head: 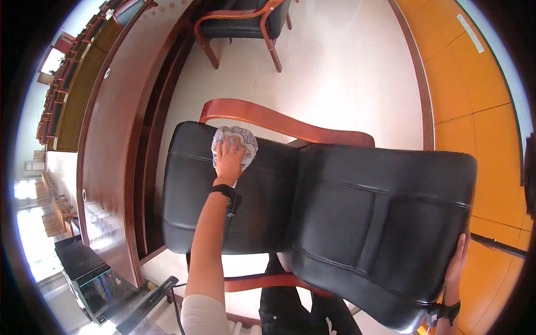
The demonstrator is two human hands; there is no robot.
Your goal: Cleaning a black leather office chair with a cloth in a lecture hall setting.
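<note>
Directly before me stands an armchair with a black leather-look seat (259, 201) and a padded backrest (335, 222). My left hand (229, 161) presses a crumpled, pale patterned cloth (250, 144) onto the seat, near its far front corner. The fingers lie spread over the cloth. At the right, my right hand (456, 264) grips the top edge of the backrest; part of that hand is hidden behind it. A curved reddish wooden armrest (268, 117) runs along the chair's far side. The other armrest (259, 282) passes close to my legs.
A long reddish-brown desk (113, 125) borders the chair on the left. Another black armchair (234, 29) stands farther along the pale floor (335, 75). Orange panelling (454, 125) with a dark baseboard lines the right. A computer case (92, 289) with lit parts sits at lower left.
</note>
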